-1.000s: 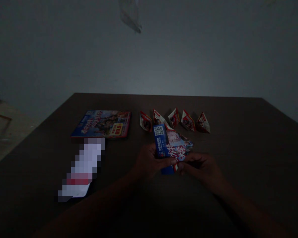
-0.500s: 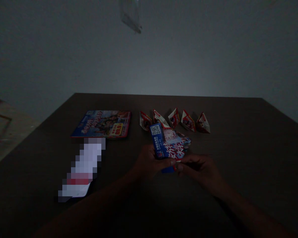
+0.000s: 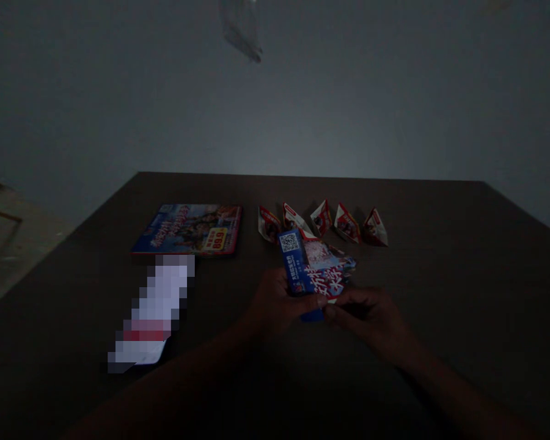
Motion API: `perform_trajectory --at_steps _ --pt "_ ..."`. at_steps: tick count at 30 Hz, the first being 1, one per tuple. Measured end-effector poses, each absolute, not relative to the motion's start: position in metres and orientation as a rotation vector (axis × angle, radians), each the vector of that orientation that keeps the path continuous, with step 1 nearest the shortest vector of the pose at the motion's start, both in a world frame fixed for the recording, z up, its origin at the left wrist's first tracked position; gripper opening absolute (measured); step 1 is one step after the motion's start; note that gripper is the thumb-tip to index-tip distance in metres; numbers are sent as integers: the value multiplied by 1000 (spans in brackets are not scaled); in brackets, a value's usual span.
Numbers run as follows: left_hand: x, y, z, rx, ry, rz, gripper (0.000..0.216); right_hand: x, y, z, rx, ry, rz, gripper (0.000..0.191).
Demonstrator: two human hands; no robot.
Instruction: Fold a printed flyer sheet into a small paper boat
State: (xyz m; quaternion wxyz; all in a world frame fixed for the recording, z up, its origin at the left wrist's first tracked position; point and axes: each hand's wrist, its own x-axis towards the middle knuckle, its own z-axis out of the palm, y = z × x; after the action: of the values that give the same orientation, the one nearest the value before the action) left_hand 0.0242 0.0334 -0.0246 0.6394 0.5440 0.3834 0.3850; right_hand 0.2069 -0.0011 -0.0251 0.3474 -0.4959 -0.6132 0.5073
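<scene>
A printed paper sheet point(image 3: 318, 263), blue and red with a QR code at its upper left corner, is held between both hands above the table. My left hand point(image 3: 277, 302) grips its left and lower side, thumb lying over the front. At the lower edge my right hand point(image 3: 371, 311) pinches the paper between thumb and fingertips, close to the left thumb. The sheet looks partly folded, with an uneven right edge. Dim light hides the fingers behind it. Just beyond it stand several small folded paper pieces point(image 3: 347, 225) in red and white, in a row.
A stack of matching printed sheets or a booklet point(image 3: 187, 229) lies at the left. In front of it is a phone-like object point(image 3: 153, 324) with a bright, pixelated surface. The dark table point(image 3: 440, 220) meets a grey wall point(image 3: 371, 91) at the back.
The printed sheet has shifted very slightly to the right and down in my hands. Both hands keep nearly the same hold; the other objects are unmoved.
</scene>
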Motion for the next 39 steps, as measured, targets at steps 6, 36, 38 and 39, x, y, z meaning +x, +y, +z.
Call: perform_trajectory --at_steps 6,36,38,39 --pt "23 33 -23 1262 888 843 27 208 0 -24 -1291 -1578 1368 22" --pt "20 43 -30 1057 1147 1219 29 233 15 -12 -1451 -1430 1289 27" --pt "19 42 -24 1214 1235 1201 36 234 16 -11 -1463 -1389 1248 28" --pt "18 41 -22 1324 1281 1174 36 234 16 -11 -1462 -1378 1236 28"
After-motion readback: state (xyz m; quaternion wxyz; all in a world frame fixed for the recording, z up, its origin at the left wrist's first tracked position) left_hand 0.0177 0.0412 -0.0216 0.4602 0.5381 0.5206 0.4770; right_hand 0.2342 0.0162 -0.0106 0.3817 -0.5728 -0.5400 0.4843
